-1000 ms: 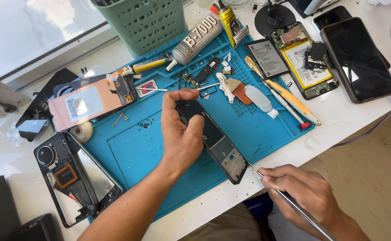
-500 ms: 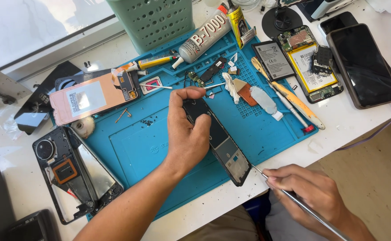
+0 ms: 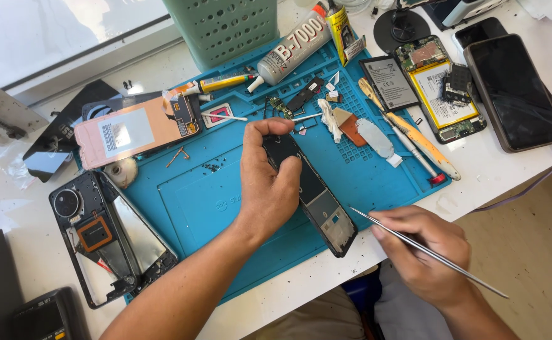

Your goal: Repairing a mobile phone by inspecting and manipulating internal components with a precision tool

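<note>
Head view: phone frame (image 3: 310, 192) is gripped by left hand (image 3: 268, 182), tweezers (image 3: 427, 252) pinched by right hand (image 3: 424, 252); a slip could likely scratch it.

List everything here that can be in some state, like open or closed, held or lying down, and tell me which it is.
Left hand: gripping the phone frame.
Phone frame: opened up, held on the blue mat.
Right hand: holding tweezers.
Tweezers: tips together, empty, near the frame.
Glue tube: lying down, cap on.
Opened phone: back off, battery exposed.
Dark phone: screen off, lying flat.
Back cover: removed, inside facing up.
</note>
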